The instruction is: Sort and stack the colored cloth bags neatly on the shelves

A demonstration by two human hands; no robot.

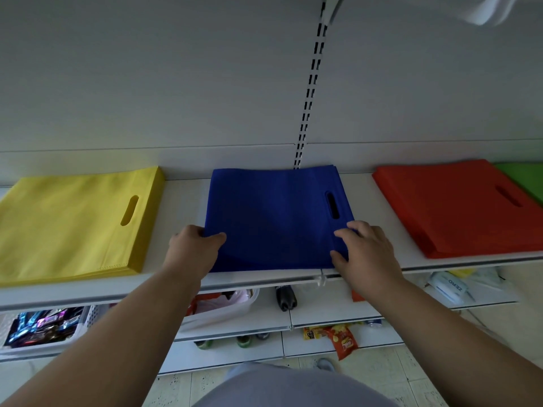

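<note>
Blue stack (273, 212) flat on the white shelf (182, 198), dead centre between both hands, its handle slot toward the right edge and running front to back; near edge just back from the shelf's front lip, far edge against the back panel. Left hand (192, 249) at the stack's front-left corner — thumb curled over the top bag, fingers hidden beyond the corner, so pinching the blue stack there. Right hand (365, 252) on the front-right corner just below the slot; fingers spread and fairly straight, resting on the cloth rather than clenched round it — no grasp visible. Both hands equally near; any squaring-up likely a small push back or sideways from these two corners.

Left of the blue stack, a clear gap away: yellow stack (73, 224), slot on its right side. Right of the blue stack, also apart: orange-red stack (452, 207); past that, touching or overlapping its far edge, a sliver of green stack (526, 177). Behind the blue stack, slotted upright (308, 113) on the wall. Below the blue stack: lower shelves with a basket of wrapped snacks (44, 324), a dark bottle (285, 298), chip packets (342, 340). Nothing on the shelf between hands and cloth.
</note>
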